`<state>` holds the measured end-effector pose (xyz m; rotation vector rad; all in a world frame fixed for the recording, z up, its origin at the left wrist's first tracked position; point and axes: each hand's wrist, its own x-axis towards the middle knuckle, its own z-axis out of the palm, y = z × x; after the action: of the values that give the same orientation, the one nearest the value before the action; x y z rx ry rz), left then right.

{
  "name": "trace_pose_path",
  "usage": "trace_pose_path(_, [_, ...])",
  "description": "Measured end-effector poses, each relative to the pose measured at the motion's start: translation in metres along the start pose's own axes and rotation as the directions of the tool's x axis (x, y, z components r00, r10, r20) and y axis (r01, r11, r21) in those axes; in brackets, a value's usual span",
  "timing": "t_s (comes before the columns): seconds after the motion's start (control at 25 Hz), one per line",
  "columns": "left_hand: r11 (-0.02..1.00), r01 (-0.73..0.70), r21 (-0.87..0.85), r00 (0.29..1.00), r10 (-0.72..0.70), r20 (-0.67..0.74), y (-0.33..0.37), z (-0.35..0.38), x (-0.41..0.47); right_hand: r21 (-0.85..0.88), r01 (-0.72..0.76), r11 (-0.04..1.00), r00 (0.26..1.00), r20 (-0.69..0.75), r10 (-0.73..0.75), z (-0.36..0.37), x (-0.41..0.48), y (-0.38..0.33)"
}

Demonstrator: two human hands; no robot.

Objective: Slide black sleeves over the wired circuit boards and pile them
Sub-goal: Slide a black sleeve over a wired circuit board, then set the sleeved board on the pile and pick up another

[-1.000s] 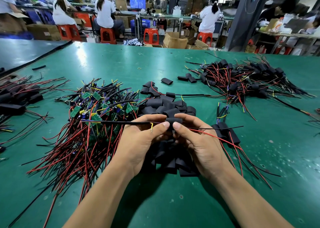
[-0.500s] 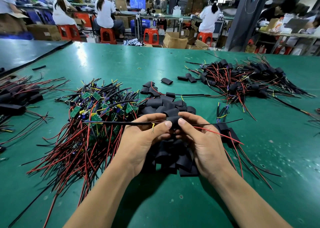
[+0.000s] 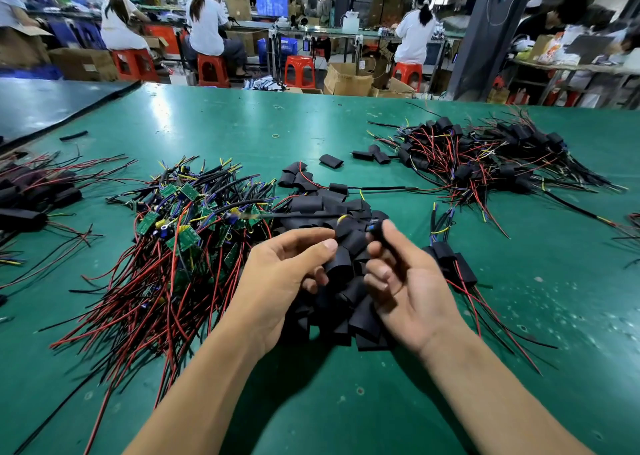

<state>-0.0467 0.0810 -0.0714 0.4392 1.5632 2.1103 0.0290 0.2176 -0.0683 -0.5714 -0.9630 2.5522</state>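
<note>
My right hand [image 3: 407, 281] pinches a black sleeved circuit board [image 3: 375, 228] between thumb and fingers, just above the heap of loose black sleeves [image 3: 346, 309]. Blurred wires run from it to the left, over the heap. My left hand [image 3: 287, 274] hovers beside it with its thumb out and its fingers loosely curled, gripping nothing that I can make out. A pile of bare green circuit boards [image 3: 180, 219] with red and black wires lies to the left. Sleeved boards lie piled at the far right [image 3: 485, 163].
The green table [image 3: 242, 129] also carries a few sleeved boards [image 3: 450, 260] right of my right hand and another dark bundle [image 3: 27, 195] at the left edge. Stray sleeves [image 3: 330, 161] lie behind the heap. People sit at benches beyond the table.
Both hands pinched the sleeve together before. Now they have parted, the left hand has let go, and the right hand has lifted the sleeved board up and right.
</note>
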Motion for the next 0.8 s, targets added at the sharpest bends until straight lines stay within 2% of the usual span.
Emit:
trace_pose_path(0.12, [0.999,-0.025,0.039,0.999,0.027,-0.045,-0.001,-0.003,0.003,0.307,0.037,0.951,0.99,-0.141,0.007,-0.013,0.008,-0.014])
trace_pose_path(0.24, [0.998,-0.038,0.047,0.995,0.042,-0.094,-0.001,-0.007,0.004,0.425,0.078,0.902,0.972,-0.235,0.027,-0.026,0.012,-0.021])
trace_pose_path(0.4, [0.996,-0.057,0.066,0.98,0.068,-0.189,-0.002,-0.012,0.008,0.475,0.071,0.877,0.969,-0.241,0.052,-0.033,0.015,-0.02])
trace_pose_path(0.6, [0.995,-0.054,0.081,0.934,0.079,-0.347,-0.004,-0.015,0.012,0.487,0.002,0.874,0.983,-0.16,0.086,-0.029,0.015,-0.02])
trace_pose_path(0.8, [0.993,-0.045,0.112,0.913,0.086,-0.398,-0.002,-0.019,0.012,0.474,-0.015,0.881,0.99,-0.114,0.079,-0.03,0.015,-0.013])
